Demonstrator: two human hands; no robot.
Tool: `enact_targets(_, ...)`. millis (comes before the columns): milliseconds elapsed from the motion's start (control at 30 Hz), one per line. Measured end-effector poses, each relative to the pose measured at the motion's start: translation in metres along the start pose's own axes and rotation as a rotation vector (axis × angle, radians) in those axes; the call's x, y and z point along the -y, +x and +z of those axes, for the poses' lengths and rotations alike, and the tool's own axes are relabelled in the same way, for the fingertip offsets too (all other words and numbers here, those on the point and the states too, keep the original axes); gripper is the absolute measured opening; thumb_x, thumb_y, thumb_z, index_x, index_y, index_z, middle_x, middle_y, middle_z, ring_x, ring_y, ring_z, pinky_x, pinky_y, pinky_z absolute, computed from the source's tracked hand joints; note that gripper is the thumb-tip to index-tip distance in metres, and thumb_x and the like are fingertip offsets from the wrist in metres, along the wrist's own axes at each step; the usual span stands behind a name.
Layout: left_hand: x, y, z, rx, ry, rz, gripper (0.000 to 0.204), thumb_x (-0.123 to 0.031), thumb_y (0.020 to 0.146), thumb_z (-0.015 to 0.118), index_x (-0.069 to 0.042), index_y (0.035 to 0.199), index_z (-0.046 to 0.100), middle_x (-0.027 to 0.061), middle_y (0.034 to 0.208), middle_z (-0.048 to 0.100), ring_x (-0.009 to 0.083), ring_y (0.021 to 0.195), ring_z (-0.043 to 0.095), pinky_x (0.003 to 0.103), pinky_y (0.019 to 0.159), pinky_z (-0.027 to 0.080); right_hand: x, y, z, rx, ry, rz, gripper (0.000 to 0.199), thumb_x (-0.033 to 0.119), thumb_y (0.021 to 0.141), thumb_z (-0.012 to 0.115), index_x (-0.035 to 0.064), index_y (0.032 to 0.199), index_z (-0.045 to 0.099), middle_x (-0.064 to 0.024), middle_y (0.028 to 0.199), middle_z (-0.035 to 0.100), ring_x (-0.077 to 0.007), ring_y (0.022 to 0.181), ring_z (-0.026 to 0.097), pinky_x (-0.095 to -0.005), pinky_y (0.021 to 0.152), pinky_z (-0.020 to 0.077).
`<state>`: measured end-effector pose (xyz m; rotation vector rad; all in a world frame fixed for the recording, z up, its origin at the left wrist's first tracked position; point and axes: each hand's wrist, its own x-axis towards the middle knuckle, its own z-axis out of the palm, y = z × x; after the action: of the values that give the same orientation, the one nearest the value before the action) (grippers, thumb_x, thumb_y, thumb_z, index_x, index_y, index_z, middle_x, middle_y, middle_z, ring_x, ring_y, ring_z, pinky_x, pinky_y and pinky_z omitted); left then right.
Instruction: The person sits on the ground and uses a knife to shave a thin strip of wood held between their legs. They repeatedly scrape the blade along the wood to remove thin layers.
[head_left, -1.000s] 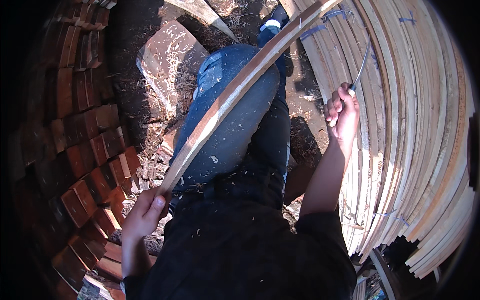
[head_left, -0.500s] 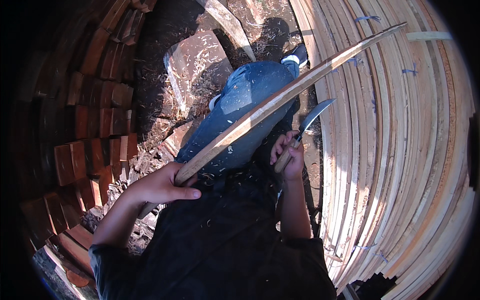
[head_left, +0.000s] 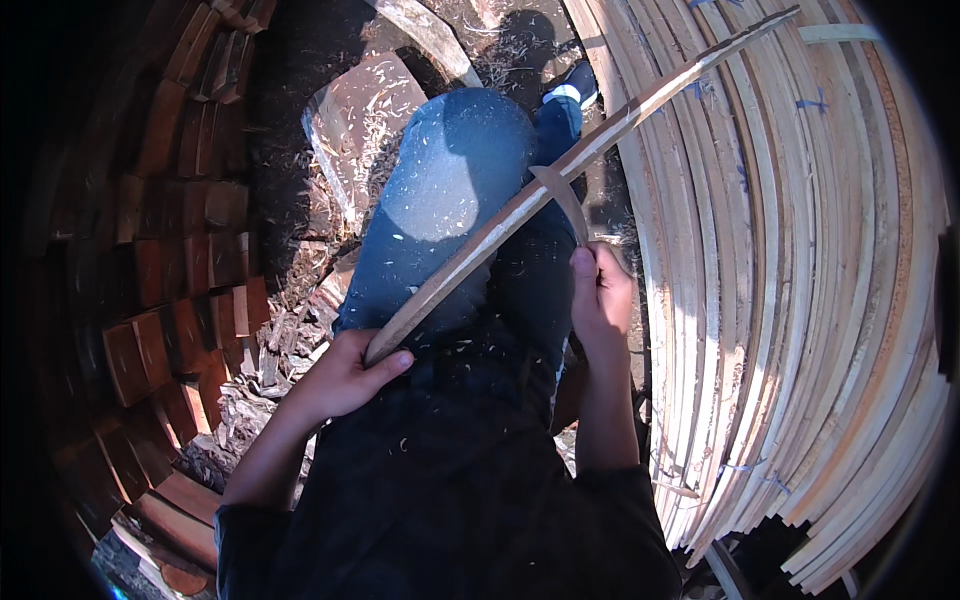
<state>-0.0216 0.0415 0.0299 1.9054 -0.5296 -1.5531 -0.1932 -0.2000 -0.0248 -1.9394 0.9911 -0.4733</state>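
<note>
While left hand [head_left: 345, 378] clamped slat [head_left: 560, 170] end across knee [head_left: 450, 170], right hand [head_left: 600, 295] gripped knife [head_left: 562, 197] against edge; shaving step underway; next stroke likely needed steady pull along grain.

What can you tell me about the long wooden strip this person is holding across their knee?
The long wooden strip is thin, pale and bare, with a tan face in the sun. It runs diagonally from the left hand, which holds its near end, over the blue-jeaned knee to a far tip above the stacked strips. The blade held by the right hand meets it about midway.
</note>
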Motion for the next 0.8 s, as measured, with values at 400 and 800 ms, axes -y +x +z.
enact_targets(400,0.006,0.034,-0.009,-0.043,0.045,-0.076,0.034,-0.027,0.091,0.059,0.006,0.081,0.062,0.0087,0.062,0.058,0.0125,0.061,0.055,0.030,0.058,0.044,-0.036,0.019,0.020,-0.015,-0.351,0.006,0.024,0.024,0.086,0.065,0.0050,0.075,0.055,-0.0107,0.056,0.055,-0.0270,0.047,0.056,-0.0343,0.044,0.0425)
enact_targets(800,0.007,0.035,-0.010,-0.042,0.133,-0.062,0.038,-0.032,0.092,0.057,0.001,0.074,0.065,0.0023,0.055,0.053,0.0104,0.054,0.049,0.028,0.052,0.039,-0.039,0.043,0.004,-0.217,-0.776,-0.078,0.038,0.042,0.086,0.062,0.0037,0.079,0.062,-0.0197,0.065,0.059,-0.0361,0.062,0.060,-0.0407,0.057,0.0458)
